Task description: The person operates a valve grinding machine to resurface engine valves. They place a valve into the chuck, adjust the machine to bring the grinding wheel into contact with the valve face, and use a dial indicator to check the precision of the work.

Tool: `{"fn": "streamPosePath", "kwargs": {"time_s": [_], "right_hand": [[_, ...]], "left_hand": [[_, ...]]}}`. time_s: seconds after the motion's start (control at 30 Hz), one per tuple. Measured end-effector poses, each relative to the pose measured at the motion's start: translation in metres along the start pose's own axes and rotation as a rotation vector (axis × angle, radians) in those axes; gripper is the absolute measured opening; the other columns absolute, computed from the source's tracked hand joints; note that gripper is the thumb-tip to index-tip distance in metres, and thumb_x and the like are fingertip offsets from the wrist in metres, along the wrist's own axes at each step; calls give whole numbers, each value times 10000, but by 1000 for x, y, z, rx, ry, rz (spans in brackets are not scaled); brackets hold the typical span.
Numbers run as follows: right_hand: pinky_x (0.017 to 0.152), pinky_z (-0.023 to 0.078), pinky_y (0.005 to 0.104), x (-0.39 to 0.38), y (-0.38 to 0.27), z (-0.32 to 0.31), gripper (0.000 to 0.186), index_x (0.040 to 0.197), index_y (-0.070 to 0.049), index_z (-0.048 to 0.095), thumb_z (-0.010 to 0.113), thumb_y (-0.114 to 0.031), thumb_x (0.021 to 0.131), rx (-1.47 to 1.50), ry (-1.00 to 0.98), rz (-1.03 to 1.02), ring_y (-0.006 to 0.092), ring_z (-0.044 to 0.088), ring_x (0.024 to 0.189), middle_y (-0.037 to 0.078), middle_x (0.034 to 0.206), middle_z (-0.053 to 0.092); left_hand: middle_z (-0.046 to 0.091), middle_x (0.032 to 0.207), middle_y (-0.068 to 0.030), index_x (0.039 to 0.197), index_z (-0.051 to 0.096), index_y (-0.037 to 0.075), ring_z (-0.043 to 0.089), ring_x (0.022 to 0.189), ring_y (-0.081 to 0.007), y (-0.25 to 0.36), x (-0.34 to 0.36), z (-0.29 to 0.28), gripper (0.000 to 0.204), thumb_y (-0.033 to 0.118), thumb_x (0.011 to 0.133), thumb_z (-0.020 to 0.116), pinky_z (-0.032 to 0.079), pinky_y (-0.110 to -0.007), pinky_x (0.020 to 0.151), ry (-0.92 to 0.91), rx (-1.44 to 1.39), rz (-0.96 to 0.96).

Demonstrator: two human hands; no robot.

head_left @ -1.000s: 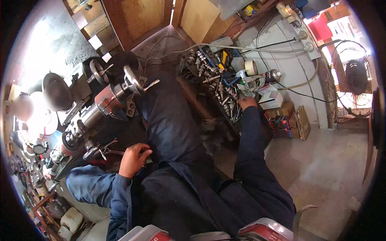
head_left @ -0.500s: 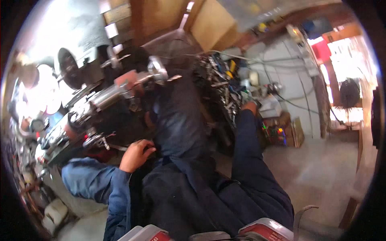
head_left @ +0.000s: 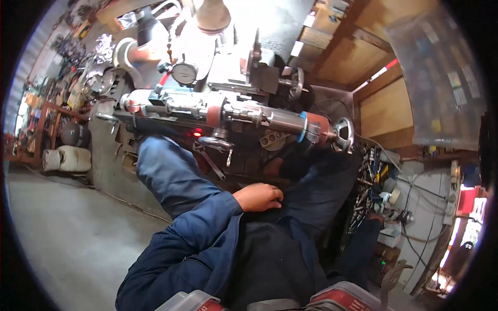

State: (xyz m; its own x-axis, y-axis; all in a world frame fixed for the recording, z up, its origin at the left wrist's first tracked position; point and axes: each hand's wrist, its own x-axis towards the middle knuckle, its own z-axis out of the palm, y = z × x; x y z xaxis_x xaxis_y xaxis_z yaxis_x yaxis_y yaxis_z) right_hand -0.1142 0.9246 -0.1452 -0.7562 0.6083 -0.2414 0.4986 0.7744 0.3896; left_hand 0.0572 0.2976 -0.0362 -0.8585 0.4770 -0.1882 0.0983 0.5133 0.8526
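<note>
My left hand rests over my lap between my thighs, back upward, its fingers loosely bent and nothing visible in it. Off to the right, my right hand reaches down beside a heap of metal tools. Its fingers are hidden, so what it touches is unclear. In front of my knees stands a lathe-like machine with a steel barrel and reddish-brown castings. Its handwheel is at the right end, and a smaller handwheel faces me. A wrench sits below that smaller wheel.
A round dial gauge stands behind the machine in bright light. At far left lies a whitish gas cylinder. Cables run along the right wall. A plastic-covered stack is at upper right.
My view has swung left, so the machine sits nearer the middle and the tool heap farther right. My left hand stays over my lap; my right hand remains by the tools.
</note>
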Motion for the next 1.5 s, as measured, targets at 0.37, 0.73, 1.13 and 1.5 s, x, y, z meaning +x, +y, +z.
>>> {"fn": "streamPosePath", "kwargs": {"time_s": [0.37, 0.73, 1.13, 1.5], "right_hand": [[820, 547, 448, -10, 6, -21, 308, 1164, -70, 662, 544, -288, 982, -55, -40, 23, 335, 666, 1041, 180, 1173, 670], [712, 498, 369, -266, -155, -225, 244, 1096, 3, 614, 488, -191, 1018, 1168, 157, -907, 256, 657, 786, 105, 884, 682], [846, 500, 380, -331, -270, -311, 281, 1121, 28, 650, 542, -193, 985, 1122, 788, -1016, 323, 657, 937, 211, 1068, 671], [686, 493, 460, -294, -296, -232, 429, 1033, 16, 610, 422, -369, 1038, 1123, 709, -791, 415, 657, 781, 237, 874, 672]], "left_hand": [[681, 1005, -154, 1052, 660, 44, 643, 985, -360, 4, -1, -8, 287, 302, 931, 636, 503, -452, 825, 57, -5, 42], [645, 1013, -151, 1153, 637, 23, 637, 981, -352, 82, 23, -74, 346, 280, 921, 660, 503, -426, 850, 228, -247, 261], [630, 924, -98, 953, 641, -5, 662, 857, -166, 59, -27, -145, 158, -67, 946, 496, 532, -282, 730, 1154, -595, 445], [629, 962, -85, 939, 598, -15, 633, 875, -156, 1, -37, -179, 140, -114, 857, 654, 527, -288, 804, 1298, -336, 417]]}}
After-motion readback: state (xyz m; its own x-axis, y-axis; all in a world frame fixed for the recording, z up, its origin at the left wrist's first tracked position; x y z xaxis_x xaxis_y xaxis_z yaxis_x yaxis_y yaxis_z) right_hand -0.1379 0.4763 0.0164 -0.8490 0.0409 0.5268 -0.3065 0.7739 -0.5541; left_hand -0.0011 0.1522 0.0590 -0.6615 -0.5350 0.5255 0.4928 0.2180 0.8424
